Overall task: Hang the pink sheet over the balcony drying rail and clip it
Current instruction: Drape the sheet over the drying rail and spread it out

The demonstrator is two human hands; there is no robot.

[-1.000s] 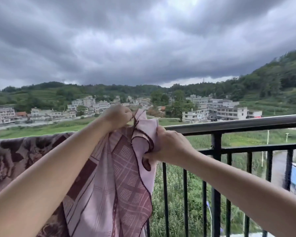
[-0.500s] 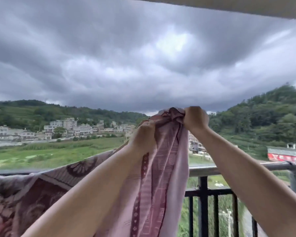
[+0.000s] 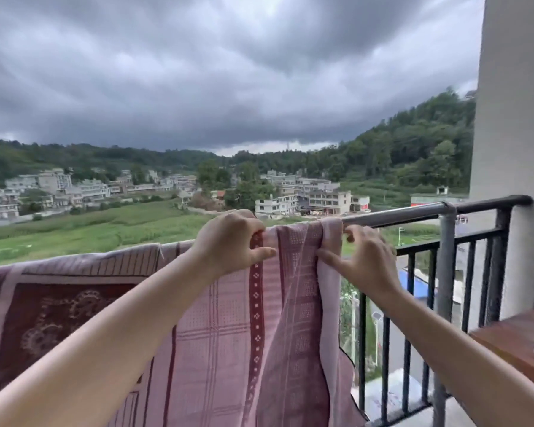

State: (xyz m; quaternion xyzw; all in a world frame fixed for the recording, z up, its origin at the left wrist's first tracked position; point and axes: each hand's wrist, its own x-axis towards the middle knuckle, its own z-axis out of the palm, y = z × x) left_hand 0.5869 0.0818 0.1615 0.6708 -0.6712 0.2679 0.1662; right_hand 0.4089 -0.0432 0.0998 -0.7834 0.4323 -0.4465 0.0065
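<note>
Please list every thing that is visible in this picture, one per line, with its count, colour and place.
pink patterned cloth sheet: one, pink and maroon, draped over the rail, centre.
dark red floral blanket: one, maroon, on the rail, left.
grey metal drying rail: one, silver-grey, along the railing top.
black metal balcony railing: one, black, right.
brown wooden table: one, brown, lower right.
grey wall pillar: one, grey, far right.
left hand: one, gripping the sheet's top.
right hand: one, pinching the sheet's right edge.

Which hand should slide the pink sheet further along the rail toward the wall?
Probably right: the right hand pinches the pink sheet's free edge beside bare rail; the left hand grips mid-sheet.
</note>
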